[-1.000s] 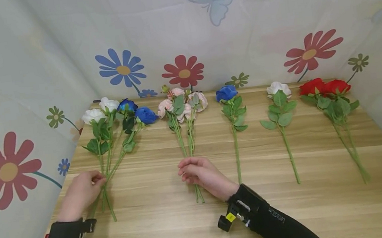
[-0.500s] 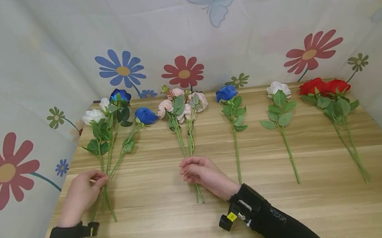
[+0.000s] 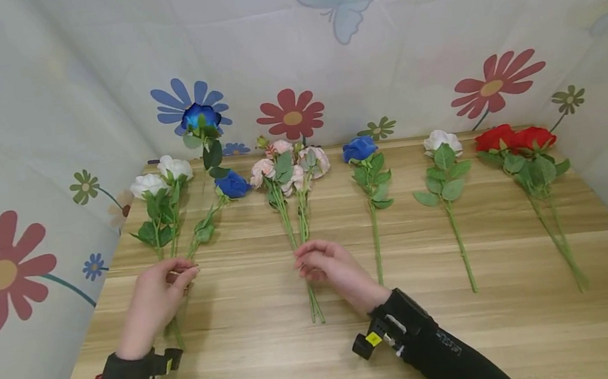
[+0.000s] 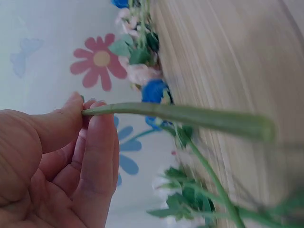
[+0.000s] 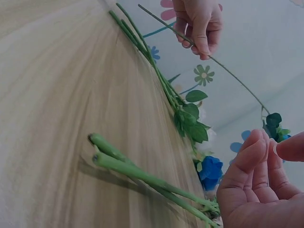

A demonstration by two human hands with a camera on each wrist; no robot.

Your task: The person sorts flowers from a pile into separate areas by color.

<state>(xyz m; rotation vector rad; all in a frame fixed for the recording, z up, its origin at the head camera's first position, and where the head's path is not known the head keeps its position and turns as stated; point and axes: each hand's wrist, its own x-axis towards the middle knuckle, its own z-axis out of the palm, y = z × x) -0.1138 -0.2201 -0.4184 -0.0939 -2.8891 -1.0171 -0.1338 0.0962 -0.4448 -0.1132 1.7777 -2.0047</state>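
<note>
My left hand [image 3: 154,299] pinches the stem of a dark-blue rose [image 3: 200,118] between thumb and fingertips. The bloom stands above the table's back edge, against the curtain; in the left wrist view the stem's cut end [image 4: 256,127] points toward the camera. Below it, two white roses [image 3: 149,184] and another blue rose [image 3: 232,184] lie with their stems converging near that hand. My right hand [image 3: 338,271] hovers over the stems of the pink flowers [image 3: 292,168], its fingers [image 5: 256,164] loosely bent and nothing between them.
Farther right on the wooden table [image 3: 316,367] lie a single blue rose [image 3: 359,149], a white rose [image 3: 442,142] and two red roses [image 3: 534,138], stems toward me. A flower-printed curtain [image 3: 409,67] rises behind and at both sides.
My left hand has drawn the dark-blue rose up out of the left group and moved right with it. My right hand has shifted slightly right.
</note>
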